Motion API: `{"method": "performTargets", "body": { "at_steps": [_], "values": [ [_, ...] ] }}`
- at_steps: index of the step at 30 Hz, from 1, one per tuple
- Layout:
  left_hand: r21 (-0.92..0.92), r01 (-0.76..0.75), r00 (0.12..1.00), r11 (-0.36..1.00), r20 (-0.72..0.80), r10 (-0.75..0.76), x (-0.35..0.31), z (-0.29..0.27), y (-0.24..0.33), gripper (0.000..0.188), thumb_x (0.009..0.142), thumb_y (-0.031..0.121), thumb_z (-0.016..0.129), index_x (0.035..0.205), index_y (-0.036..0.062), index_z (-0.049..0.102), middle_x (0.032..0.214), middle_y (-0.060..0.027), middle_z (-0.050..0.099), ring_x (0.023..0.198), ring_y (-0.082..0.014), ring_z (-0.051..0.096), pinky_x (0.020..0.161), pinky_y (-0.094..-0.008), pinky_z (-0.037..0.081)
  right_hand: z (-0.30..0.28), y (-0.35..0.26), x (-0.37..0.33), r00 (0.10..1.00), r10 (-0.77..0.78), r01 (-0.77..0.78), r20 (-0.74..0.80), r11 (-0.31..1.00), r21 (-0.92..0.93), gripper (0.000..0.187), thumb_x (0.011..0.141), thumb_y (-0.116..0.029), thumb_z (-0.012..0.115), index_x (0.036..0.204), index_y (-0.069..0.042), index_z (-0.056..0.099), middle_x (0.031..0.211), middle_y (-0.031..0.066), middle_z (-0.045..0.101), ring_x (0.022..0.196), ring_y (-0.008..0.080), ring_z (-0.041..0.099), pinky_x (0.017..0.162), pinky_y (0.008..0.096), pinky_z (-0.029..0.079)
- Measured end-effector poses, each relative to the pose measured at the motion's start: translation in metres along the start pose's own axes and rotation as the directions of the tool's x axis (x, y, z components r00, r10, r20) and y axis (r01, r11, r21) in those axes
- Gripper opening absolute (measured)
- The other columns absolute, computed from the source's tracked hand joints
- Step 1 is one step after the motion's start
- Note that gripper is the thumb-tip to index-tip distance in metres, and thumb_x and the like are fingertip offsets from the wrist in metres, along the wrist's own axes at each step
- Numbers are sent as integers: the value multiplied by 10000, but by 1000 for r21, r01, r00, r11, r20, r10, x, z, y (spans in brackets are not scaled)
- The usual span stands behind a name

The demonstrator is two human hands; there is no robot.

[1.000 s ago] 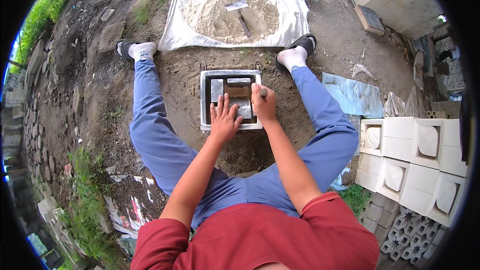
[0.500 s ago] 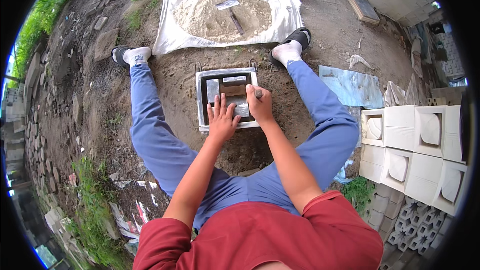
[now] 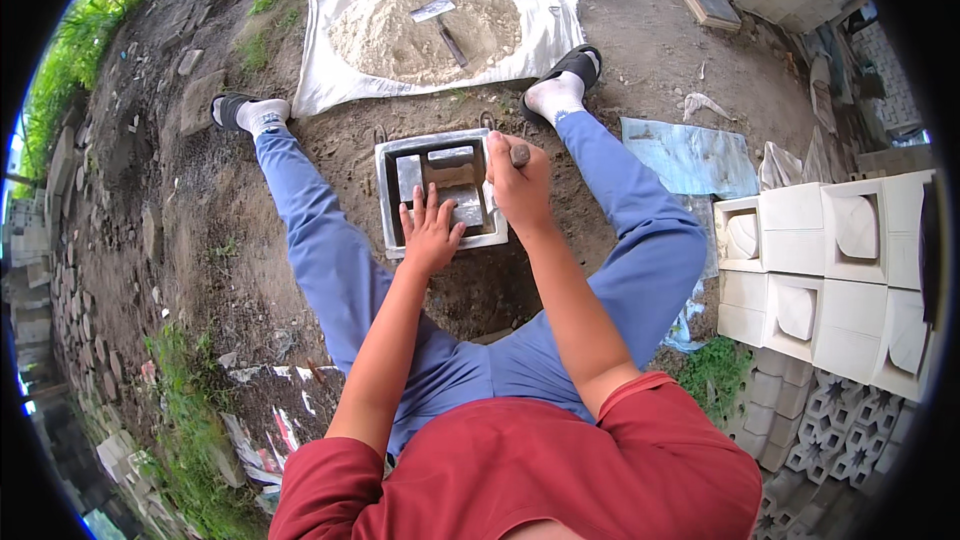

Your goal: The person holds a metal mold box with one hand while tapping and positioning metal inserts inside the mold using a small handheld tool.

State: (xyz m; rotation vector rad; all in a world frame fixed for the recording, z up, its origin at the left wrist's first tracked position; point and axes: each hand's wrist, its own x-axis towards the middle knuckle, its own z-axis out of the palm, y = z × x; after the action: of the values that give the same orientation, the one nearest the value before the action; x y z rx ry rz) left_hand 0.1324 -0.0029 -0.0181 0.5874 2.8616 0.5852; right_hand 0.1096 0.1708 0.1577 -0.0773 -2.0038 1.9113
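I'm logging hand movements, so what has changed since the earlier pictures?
The right hand, its grip around a brown rounded handle, has shifted away from the body toward the far edge of the grey square metal-looking frame and looks raised. Nothing was visibly let go. The left hand stays spread over the frame's near part.

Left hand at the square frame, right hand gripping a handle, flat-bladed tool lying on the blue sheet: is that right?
One slip: the head view shows the flat-bladed tool on the pale pile. Left hand at the square frame, right hand gripping a handle: correct.
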Motion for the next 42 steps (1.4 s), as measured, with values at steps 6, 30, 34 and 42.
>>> {"method": "performTargets", "body": {
  "at_steps": [6,30,34,42],
  "values": [
    [16,-32,999,999,-40,33,4,2,4,561,1015,490,558,1473,171,502,1733,-166,196,1620,-390,29,1249,-663,12,-6,82,-29,991,-132,135,36,984,-115,454,1068,-233,566,685,-4,483,564,54,364,554,103,347,508,359,304],
    [20,-27,1000,999,-11,28,6,-5,5,564,1029,481,542,1484,151,490,1735,-168,182,1618,-408,13,1244,-659,14,-8,89,-10,1000,24,-24,-4,999,-38,483,1082,-265,552,668,-31,466,559,-1,399,547,80,378,510,346,305],
    [9,-19,1000,1000,-4,19,3,-4,5,562,1030,477,543,1481,146,494,1736,-169,182,1618,-406,16,1244,-660,21,-10,53,-4,999,28,-26,-26,997,74,474,1087,-222,544,641,-88,456,570,-49,434,534,53,395,507,296,322],
    [23,-5,1000,1000,-9,5,-2,-3,-2,564,1028,482,544,1477,144,502,1732,-169,193,1617,-409,22,1241,-667,25,9,33,4,995,-98,99,15,984,-147,406,1069,-204,548,726,12,524,579,110,428,528,174,404,526,387,353]
  ]
}}
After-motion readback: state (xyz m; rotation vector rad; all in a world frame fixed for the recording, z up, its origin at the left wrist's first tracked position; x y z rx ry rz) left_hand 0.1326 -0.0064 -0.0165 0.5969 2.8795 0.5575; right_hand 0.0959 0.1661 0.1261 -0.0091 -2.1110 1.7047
